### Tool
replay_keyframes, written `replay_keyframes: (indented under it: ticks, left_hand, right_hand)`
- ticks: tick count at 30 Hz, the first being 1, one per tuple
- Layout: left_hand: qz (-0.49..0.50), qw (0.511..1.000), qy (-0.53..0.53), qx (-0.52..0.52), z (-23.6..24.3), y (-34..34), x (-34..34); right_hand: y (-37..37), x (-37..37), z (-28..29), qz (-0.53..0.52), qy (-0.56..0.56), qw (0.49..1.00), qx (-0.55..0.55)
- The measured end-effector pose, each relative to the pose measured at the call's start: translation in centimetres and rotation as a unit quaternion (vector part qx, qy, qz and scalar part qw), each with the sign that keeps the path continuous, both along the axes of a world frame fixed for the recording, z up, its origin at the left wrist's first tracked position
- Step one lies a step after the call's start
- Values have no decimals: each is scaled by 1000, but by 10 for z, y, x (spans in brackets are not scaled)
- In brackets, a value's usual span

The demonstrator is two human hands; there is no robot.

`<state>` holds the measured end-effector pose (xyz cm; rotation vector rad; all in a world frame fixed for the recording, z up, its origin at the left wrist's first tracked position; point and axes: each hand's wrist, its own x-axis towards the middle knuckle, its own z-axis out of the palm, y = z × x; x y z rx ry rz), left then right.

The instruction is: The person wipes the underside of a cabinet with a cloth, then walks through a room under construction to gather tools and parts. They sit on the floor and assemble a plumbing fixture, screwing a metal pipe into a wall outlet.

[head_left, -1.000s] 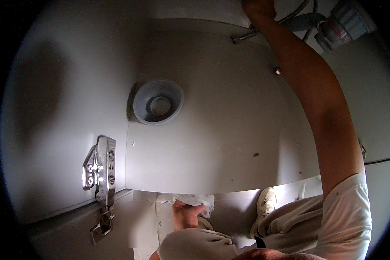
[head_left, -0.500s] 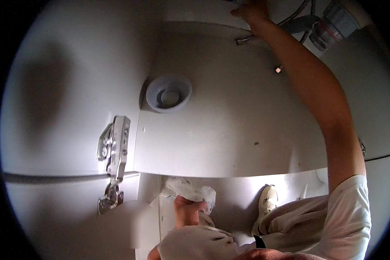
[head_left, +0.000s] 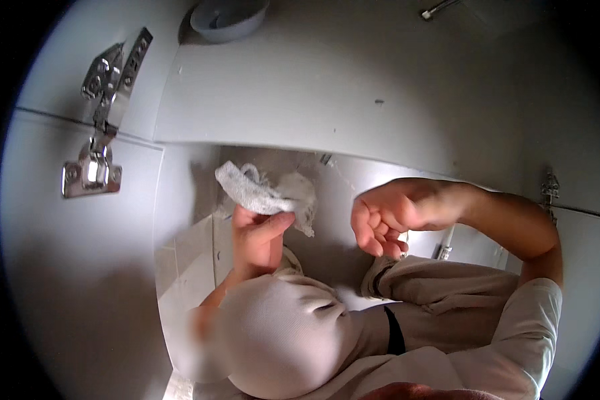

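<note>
My left hand (head_left: 252, 243) grips a rumpled white-grey cloth (head_left: 253, 190) below the front edge of a pale cabinet shelf (head_left: 327, 100). To the right of the cloth, my right hand (head_left: 387, 220) hangs with its fingers loosely bent and apart, holding nothing visible. On the shelf, at the top of the view, a translucent plastic bowl (head_left: 228, 20) is partly cut off by the picture's edge.
Metal hinges (head_left: 90, 173) join the panels at the left, and another hinge (head_left: 550, 190) shows at the right. A metal hose end (head_left: 428, 13) lies near the top. My bent leg (head_left: 447, 280) and a tiled surface (head_left: 183, 250) show below the shelf.
My right hand has come down from the hoses to beside my left hand, which has risen with the cloth. The bowl and hinges now appear higher as the view has shifted.
</note>
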<state>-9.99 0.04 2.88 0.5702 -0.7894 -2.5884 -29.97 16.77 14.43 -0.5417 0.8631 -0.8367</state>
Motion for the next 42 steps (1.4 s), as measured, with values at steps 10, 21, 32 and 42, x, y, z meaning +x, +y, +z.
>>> replay_keyframes:
  ticks: [10,21,32,42]
  left_hand:
    - [-22,1000,-9,16,7,10,6]
    - [-21,998,-52,7,5,14,3]
    - [-49,990,-115,71,3,13,6]
    - [-52,990,-107,81,-8,9,12]
  right_hand:
    - [-14,40,-59,42,142,978,143]
    - [-14,62,-91,-298,318,899,-52]
    - [-17,74,-105,-330,333,883,4]
    - [-17,76,-109,-319,287,904,2]
